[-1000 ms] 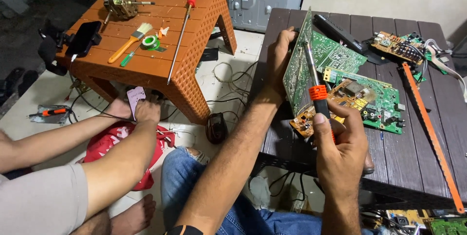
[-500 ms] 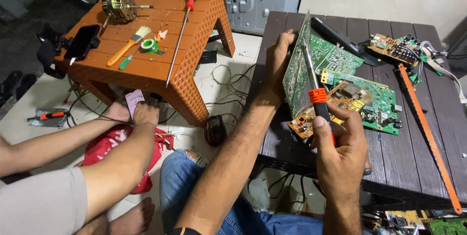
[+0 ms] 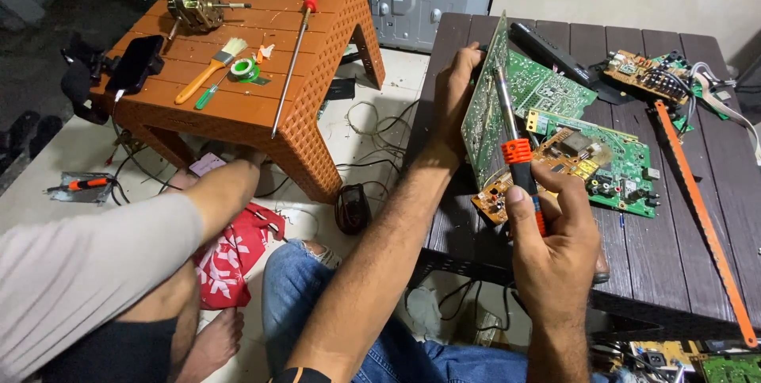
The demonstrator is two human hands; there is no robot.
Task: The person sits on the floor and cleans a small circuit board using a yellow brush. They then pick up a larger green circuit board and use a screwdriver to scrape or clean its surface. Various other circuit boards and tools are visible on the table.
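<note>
My left hand (image 3: 454,96) grips the edge of a green circuit board (image 3: 485,109) and holds it upright on the dark table (image 3: 674,264). My right hand (image 3: 555,240) is closed around the orange-collared handle of a soldering iron (image 3: 511,133), whose metal shaft points up along the board's face. Below the iron lies a small orange circuit board (image 3: 498,199), and flat green circuit boards (image 3: 610,165) lie just to the right of it.
An orange hacksaw blade (image 3: 701,216) runs down the table's right side. To the left stands a brown plastic stool (image 3: 254,74) carrying a long screwdriver (image 3: 297,42), a brush, a phone and a small motor. Another person's arm (image 3: 158,232) reaches under the stool at the left.
The other person's arm has moved forward and its hand has gone under the stool. My hands, the board and the soldering iron have stayed about the same.
</note>
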